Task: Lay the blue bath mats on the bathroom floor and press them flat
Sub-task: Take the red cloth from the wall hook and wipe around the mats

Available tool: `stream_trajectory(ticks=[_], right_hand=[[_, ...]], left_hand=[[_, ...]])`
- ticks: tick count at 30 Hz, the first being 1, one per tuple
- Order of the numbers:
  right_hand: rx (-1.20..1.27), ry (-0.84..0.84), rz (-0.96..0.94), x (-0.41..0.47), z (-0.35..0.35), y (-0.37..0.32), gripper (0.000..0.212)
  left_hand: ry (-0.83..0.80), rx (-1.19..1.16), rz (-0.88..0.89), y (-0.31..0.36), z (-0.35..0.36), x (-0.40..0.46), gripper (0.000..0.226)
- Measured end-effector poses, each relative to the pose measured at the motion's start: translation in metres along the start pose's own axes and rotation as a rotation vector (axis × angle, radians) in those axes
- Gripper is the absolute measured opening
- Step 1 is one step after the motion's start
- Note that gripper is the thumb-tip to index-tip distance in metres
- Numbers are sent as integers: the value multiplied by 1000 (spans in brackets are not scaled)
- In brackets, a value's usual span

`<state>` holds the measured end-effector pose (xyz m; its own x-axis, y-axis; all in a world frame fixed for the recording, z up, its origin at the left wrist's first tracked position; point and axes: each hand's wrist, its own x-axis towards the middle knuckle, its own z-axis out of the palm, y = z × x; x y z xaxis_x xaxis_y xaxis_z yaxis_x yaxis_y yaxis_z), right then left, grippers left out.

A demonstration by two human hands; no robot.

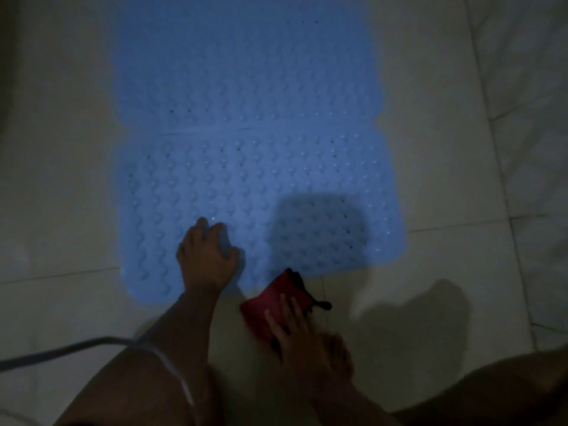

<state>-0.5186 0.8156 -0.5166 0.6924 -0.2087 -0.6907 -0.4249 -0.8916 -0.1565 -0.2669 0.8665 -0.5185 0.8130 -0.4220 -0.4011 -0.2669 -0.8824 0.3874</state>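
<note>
Bumpy blue mat, prob. rubber

Two blue bath mats lay end to end on the pale tiled floor, their edges meeting at a seam. The left hand pressed on the near mat's front edge, fingers seemingly curled in the dim light. The right hand rested flat on a red pouch just beside that mat.
</note>
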Motion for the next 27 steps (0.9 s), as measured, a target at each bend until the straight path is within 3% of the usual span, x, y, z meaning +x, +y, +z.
stream_trajectory(ticks=[2, 4, 8, 13, 19, 24, 26, 27], right_hand=[[-80, -25, -1, 0, -8, 10, 82], [-149, -58, 23, 1, -13, 10, 88], [-256, -63, -30, 5, -7, -6, 83], [-400, -28, -318, 27, 0, -55, 73], [-446, 0, -570, 56, -3, -121, 72], [-446, -7, -738, 82, -6, -163, 68], [-482, -72, -789, 100, -13, -186, 72], [-493, -23, -809, 111, -17, -199, 71]], left_hand=[[111, 11, -153, -19, -6, -12, 65], [100, 17, -299, -35, -8, -22, 68], [-47, -19, -272, -43, 1, -33, 76], [-114, -205, -270, -66, -10, -35, 70], [110, -138, -388, -115, -38, -71, 50], [498, -298, -646, -164, -52, -109, 41], [529, -283, -717, -184, -56, -120, 40], [534, -284, -735, -193, -56, -124, 40]])
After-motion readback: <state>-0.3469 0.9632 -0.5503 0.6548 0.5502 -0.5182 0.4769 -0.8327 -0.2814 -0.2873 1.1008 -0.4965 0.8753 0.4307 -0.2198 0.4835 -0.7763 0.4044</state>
